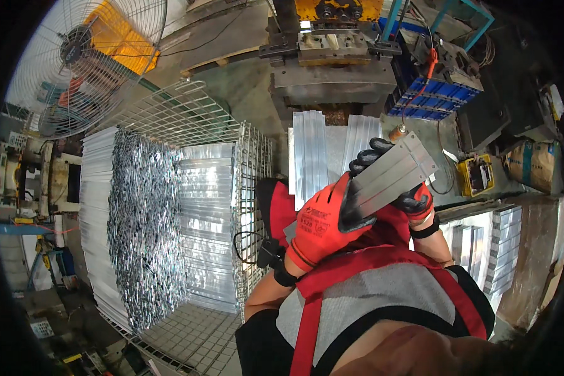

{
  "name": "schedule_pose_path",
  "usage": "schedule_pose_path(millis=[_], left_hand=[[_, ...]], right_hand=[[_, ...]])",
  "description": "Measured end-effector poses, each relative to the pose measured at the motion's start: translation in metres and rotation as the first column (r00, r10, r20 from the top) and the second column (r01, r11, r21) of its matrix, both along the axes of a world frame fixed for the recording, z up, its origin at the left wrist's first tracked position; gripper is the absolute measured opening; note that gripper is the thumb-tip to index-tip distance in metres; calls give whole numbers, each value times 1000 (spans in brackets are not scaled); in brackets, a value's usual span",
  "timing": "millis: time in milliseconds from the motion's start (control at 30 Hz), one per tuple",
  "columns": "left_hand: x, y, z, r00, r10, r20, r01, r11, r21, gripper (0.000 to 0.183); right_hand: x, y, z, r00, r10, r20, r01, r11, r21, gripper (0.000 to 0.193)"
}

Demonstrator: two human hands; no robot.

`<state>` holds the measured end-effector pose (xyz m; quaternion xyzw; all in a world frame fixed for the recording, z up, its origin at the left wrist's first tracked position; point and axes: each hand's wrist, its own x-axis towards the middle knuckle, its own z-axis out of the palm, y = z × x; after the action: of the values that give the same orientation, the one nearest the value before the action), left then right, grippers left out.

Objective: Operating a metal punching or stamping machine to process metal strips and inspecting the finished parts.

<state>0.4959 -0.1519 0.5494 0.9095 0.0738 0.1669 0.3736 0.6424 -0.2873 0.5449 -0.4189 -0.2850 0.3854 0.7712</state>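
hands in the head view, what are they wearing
Both wear knit work gloves, red-orange on the back with black coated palms and fingertips. The left hand shows small white print on the glove's back and a black strap at the wrist. The right hand has a black cuff band too. Forearms are bare, with no sleeves.

**Holding a metal strip beside a wire cage of aluminium parts**

My hands, in red and black gloves, grip a flat grey metal strip [391, 175] in front of my chest: left hand [326, 222] low on it, right hand [398, 188] higher. To my left, a wire cage [250, 163] holds stacked silvery profiles [147, 225]. A fan [81, 59] stands beyond; a press machine [335, 59] sits ahead.
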Motion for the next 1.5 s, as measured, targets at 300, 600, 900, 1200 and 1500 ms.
schedule_pose_path(millis=[300, 600, 900, 1200, 1500], left_hand=[[-3, -1, 3, 998, 13, -55, -14, 1000, -17, 90], [-1, -2, -4, 1000, -1, 10, 2, 998, -62, 90], [1, -3, 5, 999, -54, -2, 53, 987, -154, 90], [-2, 27, 17, 965, 164, 204, -154, 986, -66, 74], [18, 67, -18, 909, -345, 233, 116, -326, -938, 50]], right_hand=[[0, 0, 3, 996, 65, -53, -65, 998, 5, 110], [-2, 8, 5, 994, 79, -71, -67, 984, 163, 97], [3, 5, 0, 994, 100, -42, -91, 981, 171, 92], [16, -14, 8, 808, -84, 583, 174, 980, -101, 71], [0, 25, 47, -296, -112, 949, -40, 994, 105, 50]])
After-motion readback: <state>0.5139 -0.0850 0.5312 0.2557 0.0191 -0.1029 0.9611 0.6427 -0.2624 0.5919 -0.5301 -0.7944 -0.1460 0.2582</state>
